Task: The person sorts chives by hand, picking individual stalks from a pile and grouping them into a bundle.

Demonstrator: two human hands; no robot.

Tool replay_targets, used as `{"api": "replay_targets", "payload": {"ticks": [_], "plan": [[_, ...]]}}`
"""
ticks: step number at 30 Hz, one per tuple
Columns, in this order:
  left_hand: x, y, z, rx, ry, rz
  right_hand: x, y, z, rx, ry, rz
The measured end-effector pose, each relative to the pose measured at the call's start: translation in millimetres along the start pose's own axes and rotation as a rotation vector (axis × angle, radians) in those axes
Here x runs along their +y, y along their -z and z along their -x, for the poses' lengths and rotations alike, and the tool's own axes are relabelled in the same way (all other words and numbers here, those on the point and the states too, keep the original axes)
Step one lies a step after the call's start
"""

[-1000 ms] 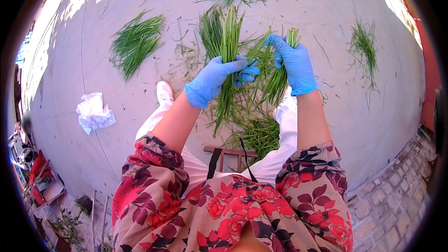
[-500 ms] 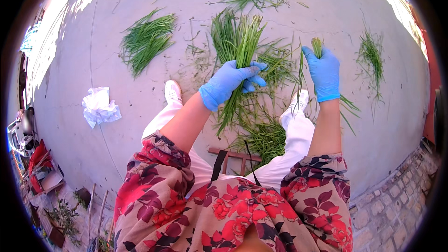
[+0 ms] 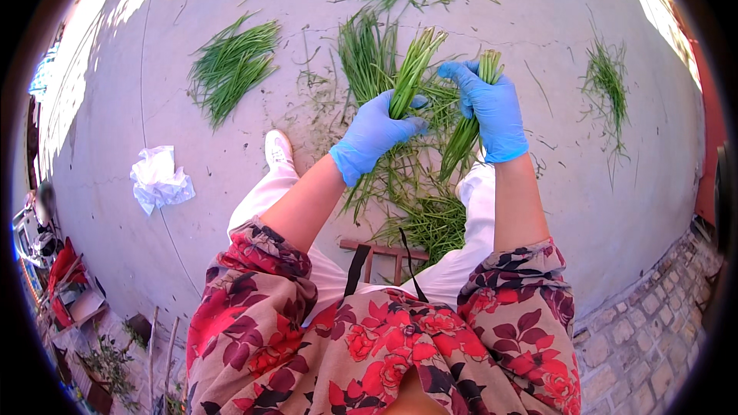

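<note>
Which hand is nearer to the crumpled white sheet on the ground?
Left. The left hand, holding a green bunch, is to the right of the crumpled white sheet; the right hand, holding a second bunch, is farther off on that same side.

Shaded daylight, upper-corner glare — bent edges, dark corners
</note>
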State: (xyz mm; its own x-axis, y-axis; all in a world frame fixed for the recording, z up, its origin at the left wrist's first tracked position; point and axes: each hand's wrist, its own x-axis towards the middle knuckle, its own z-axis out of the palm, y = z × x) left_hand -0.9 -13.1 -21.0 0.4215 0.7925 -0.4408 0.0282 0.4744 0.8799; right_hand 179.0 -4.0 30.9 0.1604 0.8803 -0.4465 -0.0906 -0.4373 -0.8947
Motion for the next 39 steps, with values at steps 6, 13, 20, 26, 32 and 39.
{"api": "replay_targets", "payload": {"ticks": [6,13,20,26,32,39], "plan": [[-10.8,-5.5,-5.3,0.026,-0.093,-0.179,16.2,-14.8,-4.4,0.068,0.083,0.081],[1.1,1.1,-2.4,-0.047,-0.01,-0.065,-4.3,-3.2,-1.4,0.004,-0.013,0.059],[0.4,4.8,-5.2,-0.149,0.049,0.031,4.0,-10.1,-4.0,0.049,0.009,0.023],[24.5,7.7,1.7,-0.186,0.257,0.621,8.1,10.7,-11.3,-0.072,0.05,-0.2],[20.2,12.1,-1.5,-0.184,0.138,0.593,-1.0,7.0,-6.8,-0.096,0.025,-0.15],[19.6,4.2,1.6,-0.154,0.08,0.436,5.6,-7.0,-4.9,-0.04,-0.009,0.02]]}}
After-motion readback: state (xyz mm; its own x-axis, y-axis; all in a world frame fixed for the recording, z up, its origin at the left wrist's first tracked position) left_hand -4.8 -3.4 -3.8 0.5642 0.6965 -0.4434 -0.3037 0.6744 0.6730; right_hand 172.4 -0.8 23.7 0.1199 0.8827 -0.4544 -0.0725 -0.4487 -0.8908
